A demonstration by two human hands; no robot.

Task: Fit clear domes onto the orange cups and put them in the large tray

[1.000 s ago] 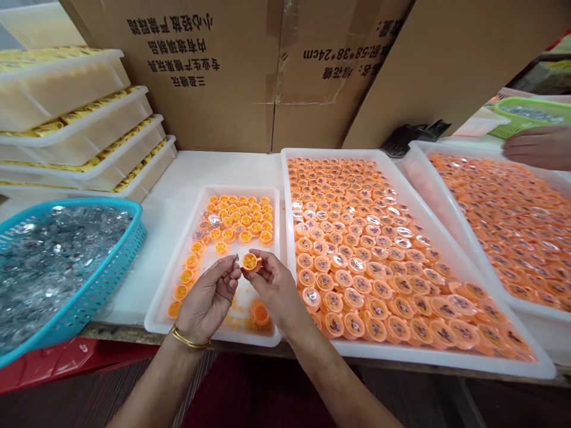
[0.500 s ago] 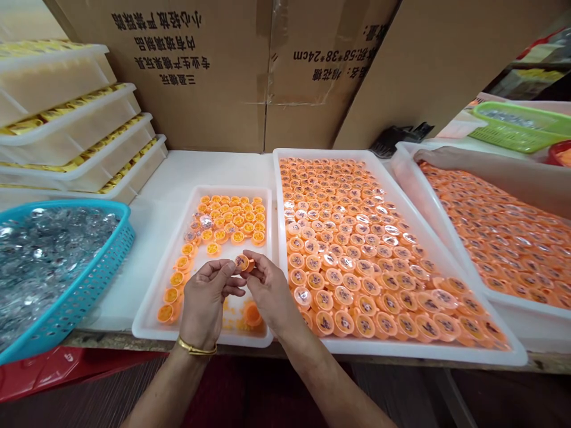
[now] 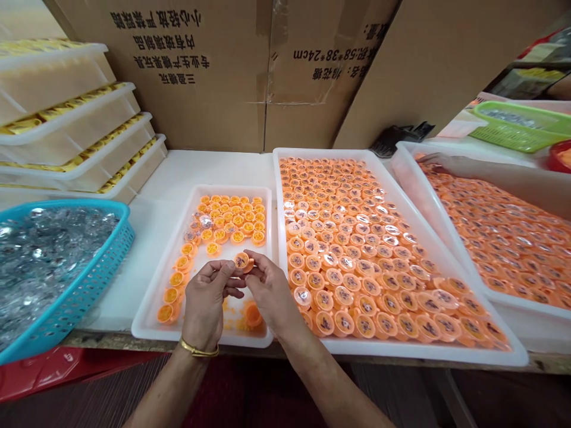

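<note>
Between the fingertips of both hands is a small orange toy cup (image 3: 241,261) with a printed clear lid, its top tilted toward me. My left hand (image 3: 207,300) pinches its left rim, while my right hand (image 3: 269,291) grips it from the right. Beneath them lies a smaller white tray (image 3: 149,297). It holds several orange cups (image 3: 238,237) with yellow pieces inside, some in a column at its left. Loose yellow bits and a larger orange container (image 3: 252,314) sit at the tray's near end, partly hidden by my hands.
A large white tray (image 3: 282,249) packed with lidded orange cups stands to the right. Beyond it, another person's hand (image 3: 439,161) rests over a similar tray (image 3: 455,255). At left are a blue basket (image 3: 96,276) of clear lids and stacked trays (image 3: 66,116). Cardboard boxes (image 3: 223,113) close off the back.
The cup between my fingers has tipped slightly, showing more of its lid; my hands barely moved. The other person's hand has shifted right, off the tray's edge and onto the cups.
</note>
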